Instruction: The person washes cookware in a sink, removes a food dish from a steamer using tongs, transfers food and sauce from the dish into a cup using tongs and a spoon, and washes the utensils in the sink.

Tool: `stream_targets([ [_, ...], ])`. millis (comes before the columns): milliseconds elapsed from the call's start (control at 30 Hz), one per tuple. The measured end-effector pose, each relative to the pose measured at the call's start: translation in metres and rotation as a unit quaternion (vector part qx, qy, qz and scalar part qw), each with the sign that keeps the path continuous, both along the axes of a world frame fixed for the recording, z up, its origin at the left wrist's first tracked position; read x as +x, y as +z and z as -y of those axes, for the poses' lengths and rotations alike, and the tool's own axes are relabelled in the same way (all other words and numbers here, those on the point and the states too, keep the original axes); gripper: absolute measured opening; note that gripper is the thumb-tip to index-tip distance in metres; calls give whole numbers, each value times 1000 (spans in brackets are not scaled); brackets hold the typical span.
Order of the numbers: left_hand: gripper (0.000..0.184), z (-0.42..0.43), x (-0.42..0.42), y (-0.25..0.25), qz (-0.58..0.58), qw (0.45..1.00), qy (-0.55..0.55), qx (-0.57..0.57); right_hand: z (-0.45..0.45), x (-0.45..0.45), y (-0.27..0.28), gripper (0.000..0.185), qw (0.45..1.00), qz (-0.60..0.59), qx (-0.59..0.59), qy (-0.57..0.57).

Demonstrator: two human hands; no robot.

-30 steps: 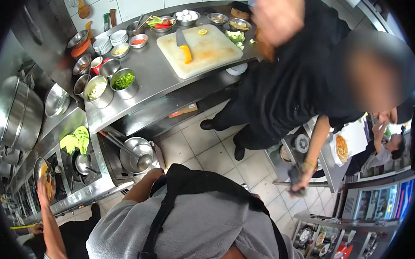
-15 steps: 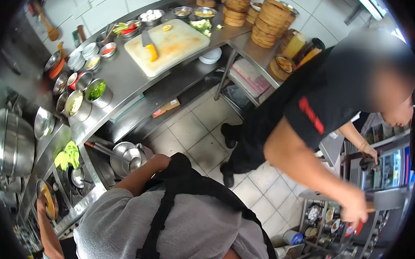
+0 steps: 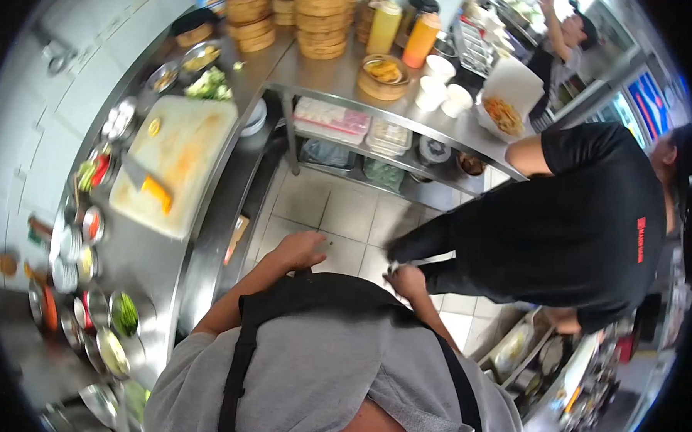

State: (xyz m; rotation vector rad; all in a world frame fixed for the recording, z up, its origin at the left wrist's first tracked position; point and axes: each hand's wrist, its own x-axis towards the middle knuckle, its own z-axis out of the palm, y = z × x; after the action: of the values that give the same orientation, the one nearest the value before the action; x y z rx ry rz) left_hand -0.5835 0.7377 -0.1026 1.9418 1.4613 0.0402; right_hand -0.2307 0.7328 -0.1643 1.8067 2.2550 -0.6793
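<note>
My left hand [image 3: 302,250] is in front of my black apron [image 3: 335,293], over the tiled floor. Its fingers are loosely stretched out, and I see nothing held in them. To the right, my right hand [image 3: 407,282] is also at waist height, near the other person's dark trousers. Its fingertips are small and partly hidden, so I cannot make out whether it grips anything. Left of my hands, a white cutting board [image 3: 174,162] lies on the steel counter [image 3: 155,265]. A knife with a yellow handle [image 3: 157,195] rests on it.
A person in a black shirt [image 3: 562,218] stands close on my right. Bamboo steamers [image 3: 322,18], sauce bottles [image 3: 421,40] and white cups [image 3: 431,94] stand on the far counter. Bowls of ingredients line the left counter. Another person [image 3: 558,48] is at the back right.
My view has turned to the right, and the counter has shifted left. My right hand has come into sight. The person in black has lowered the outstretched arm and turned away.
</note>
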Motion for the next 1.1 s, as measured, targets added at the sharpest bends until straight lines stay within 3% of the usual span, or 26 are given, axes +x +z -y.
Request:
stream_targets([
  [67, 72, -27, 3, 27, 71, 987, -39, 141, -30, -43, 75, 32, 985, -140, 96, -28],
  [100, 72, -39, 10, 45, 72, 987, -58, 134, -44, -59, 91, 31, 951, -287, 59, -94],
  [167, 76, -67, 29, 78, 145, 938, -69, 306, -61, -88, 131, 30, 807, -544, -23, -229],
  [200, 76, -79, 35, 83, 149, 938, -83, 301, -65, -100, 156, 30, 700, -648, -68, -291],
  [233, 73, -93, 41, 87, 153, 949, -95, 259, -71, -102, 170, 35, 672, -669, -90, -303],
  [267, 70, -104, 43, 89, 155, 958, -106, 217, -75, -98, 176, 38, 674, -675, -83, -287],
  [300, 56, -115, 43, 85, 183, 942, -111, 259, -78, -93, 182, 39, 675, -674, -53, -295],
  [333, 56, -126, 41, 81, 185, 941, -119, 256, -82, -86, 185, 40, 676, -672, -24, -303],
  [400, 44, -148, 34, 74, 167, 958, -129, 192, -92, -64, 183, 37, 689, -628, 93, -350],
  [567, 39, -196, 21, 54, 150, 968, -133, 152, -130, -17, 171, 24, 793, -411, 240, -380],
  [600, 39, -206, 20, 52, 146, 972, -129, 133, -143, -14, 164, 23, 792, -413, 239, -381],
  [700, 43, -237, 18, 54, 119, 976, -123, 133, -195, -23, 161, 22, 780, -442, 276, -346],
  [767, 46, -256, 17, 58, 104, 981, -110, 124, -251, -25, 189, 21, 836, -334, 373, -222],
  [900, 51, -290, 12, 69, 94, 988, -57, 105, -397, 7, 219, 23, 879, -240, 363, -197],
  [933, 50, -293, 10, 72, 94, 990, -34, 104, -438, 22, 215, 26, 869, -235, 416, -129],
  [1100, 51, -299, -3, 79, 104, 988, 66, 88, -568, 48, 211, 31, 934, -73, 336, -95],
])
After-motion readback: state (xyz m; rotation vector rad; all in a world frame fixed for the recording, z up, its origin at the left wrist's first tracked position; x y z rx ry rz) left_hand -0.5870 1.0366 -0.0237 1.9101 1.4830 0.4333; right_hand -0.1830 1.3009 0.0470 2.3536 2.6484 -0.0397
